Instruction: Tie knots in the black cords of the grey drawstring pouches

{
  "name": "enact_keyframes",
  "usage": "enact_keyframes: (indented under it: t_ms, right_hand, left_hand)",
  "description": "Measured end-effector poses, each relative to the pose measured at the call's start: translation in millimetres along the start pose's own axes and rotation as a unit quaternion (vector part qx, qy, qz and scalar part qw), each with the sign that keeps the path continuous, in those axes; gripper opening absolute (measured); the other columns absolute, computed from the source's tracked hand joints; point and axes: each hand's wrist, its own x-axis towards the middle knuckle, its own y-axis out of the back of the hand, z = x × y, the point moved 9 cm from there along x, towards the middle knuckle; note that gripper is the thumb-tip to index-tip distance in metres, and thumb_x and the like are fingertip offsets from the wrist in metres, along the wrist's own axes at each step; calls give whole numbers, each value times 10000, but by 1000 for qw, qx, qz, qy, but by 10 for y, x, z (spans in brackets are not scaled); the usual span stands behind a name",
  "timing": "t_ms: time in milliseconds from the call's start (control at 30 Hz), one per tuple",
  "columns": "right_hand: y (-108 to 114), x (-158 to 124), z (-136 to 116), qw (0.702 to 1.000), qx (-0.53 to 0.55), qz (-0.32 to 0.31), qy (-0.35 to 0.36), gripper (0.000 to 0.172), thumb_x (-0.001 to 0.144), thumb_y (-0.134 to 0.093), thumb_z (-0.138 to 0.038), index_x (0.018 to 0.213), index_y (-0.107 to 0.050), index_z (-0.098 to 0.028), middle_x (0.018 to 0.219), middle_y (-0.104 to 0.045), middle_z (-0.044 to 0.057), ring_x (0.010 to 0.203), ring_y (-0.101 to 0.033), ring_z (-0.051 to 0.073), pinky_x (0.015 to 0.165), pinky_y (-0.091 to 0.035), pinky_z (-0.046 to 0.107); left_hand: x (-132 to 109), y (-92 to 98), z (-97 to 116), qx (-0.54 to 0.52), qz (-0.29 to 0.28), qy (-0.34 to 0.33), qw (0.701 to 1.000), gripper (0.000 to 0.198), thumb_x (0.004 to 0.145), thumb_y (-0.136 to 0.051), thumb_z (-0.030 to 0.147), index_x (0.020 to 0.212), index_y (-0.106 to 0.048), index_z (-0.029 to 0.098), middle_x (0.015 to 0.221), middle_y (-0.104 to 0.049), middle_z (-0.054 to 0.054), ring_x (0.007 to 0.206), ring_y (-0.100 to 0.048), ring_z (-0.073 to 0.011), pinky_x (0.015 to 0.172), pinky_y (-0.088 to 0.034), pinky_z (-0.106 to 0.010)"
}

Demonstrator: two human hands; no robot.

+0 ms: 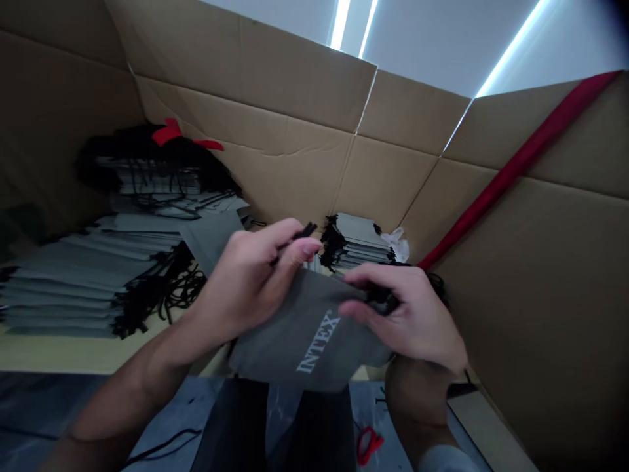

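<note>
A grey cloth pouch printed with "INTEX" hangs between my two hands above the table edge. My left hand is closed at its upper left corner, with the dark ends of a black cord sticking out between thumb and forefinger. At the opposite side my right hand is closed on the pouch's edge, where black cord shows between the fingers. Behind the hands lies a small stack of grey pouches with black cords. Larger stacks of grey pouches spread out to the left.
Tall cardboard walls enclose the back and sides of the table. A dark red strip runs diagonally along the right wall. Black cords with red pieces top the rear left pile. Red-handled scissors lie below the table edge.
</note>
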Motion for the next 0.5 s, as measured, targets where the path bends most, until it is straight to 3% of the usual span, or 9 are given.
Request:
enact_keyframes:
  t_ms: [67,133,200,300,333,400,500]
  right_hand:
    - [-72,-44,33,999,3,-31,-16,144,1064,-857,-264,931,-824,-221,748,-764,-35,630,-645,128,629,-496,247]
    - [-80,-197,112,997,12,-29,-69,206,1081,-796,-248,878,-787,-210,718,-703,-36,633,-584,123,609,-450,244]
    - [-79,-447,220,989,29,-18,-146,275,1101,-781,-311,846,-779,-209,712,-674,-27,655,-575,137,619,-447,252]
    - [-177,-846,356,969,74,-23,-235,286,1088,-823,-411,881,-822,-214,793,-762,7,771,-699,185,715,-527,265]
    - [-220,-945,390,965,77,-26,-248,290,1090,-832,-445,913,-844,-215,834,-791,23,809,-731,203,725,-543,271]
    - [-298,-1101,483,959,86,-28,-269,336,1092,-846,-550,1029,-883,-222,899,-818,45,831,-749,224,667,-525,275]
    - [-314,-1272,639,949,105,-11,-296,619,1085,-754,-831,1194,-882,-235,885,-793,47,810,-729,240,697,-553,314]
  left_hand:
    - [-201,-82,-59,-67,-43,68,995,199,1205,-659,352,1068,-719,219,729,-607,78,589,-510,-91,551,-388,-199]
    - [-552,-201,-173,-119,-104,165,973,302,1142,-770,503,1300,-734,247,748,-633,84,548,-470,-106,476,-341,-211]
    - [-964,-254,-251,-123,-140,229,955,447,1091,-820,556,1420,-748,262,990,-807,9,676,-652,-129,571,-503,-204]
    - [-1542,-362,-272,-129,-237,261,927,339,1103,-740,560,1101,-850,239,1053,-887,-53,842,-803,-201,674,-629,-231]
    - [-1672,-294,-318,-116,-222,278,927,364,1083,-739,575,1019,-858,238,1009,-894,-52,826,-811,-211,667,-639,-239]
    - [-1869,-89,-413,-91,-184,305,930,356,1080,-733,559,1057,-884,238,1018,-918,-61,889,-863,-254,720,-695,-275]
    - [-2086,537,-606,-8,-23,368,929,301,1051,-829,566,1069,-887,271,922,-914,-25,767,-855,-276,578,-659,-288]
